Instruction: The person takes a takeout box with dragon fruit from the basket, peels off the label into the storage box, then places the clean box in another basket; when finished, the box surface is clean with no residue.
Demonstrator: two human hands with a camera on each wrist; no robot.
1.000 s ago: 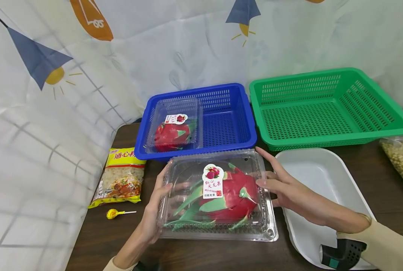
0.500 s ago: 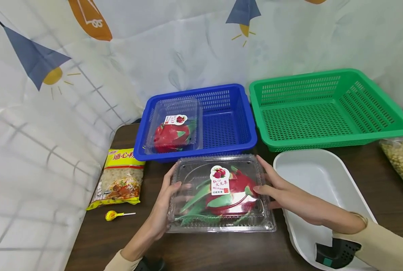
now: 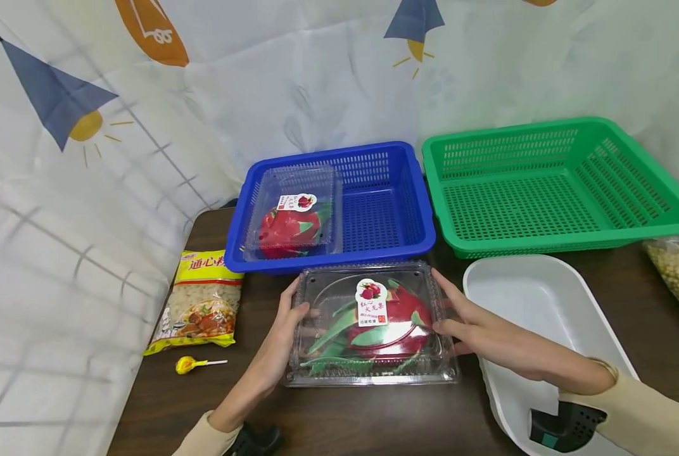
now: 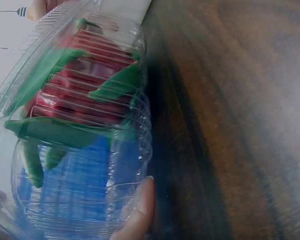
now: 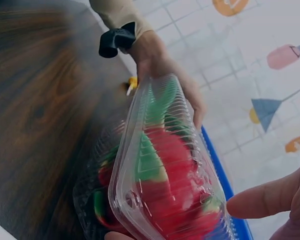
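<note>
Lower centre of the frame, and we've a clear box [image 3: 374, 335] in both hands, red dragon fruit [image 3: 402, 323] showing inside; our left hand [image 3: 277, 345] grips its left side, our right hand [image 3: 476, 320] the other; we read this as a steadying two-handed hold, just in front of the blue basket [image 3: 368, 257]; whether the base touches the table [image 3: 374, 424], we can't tell; the next move, we'd say, calls for even pressure from both sides and a level box, lest it buckle.
</note>
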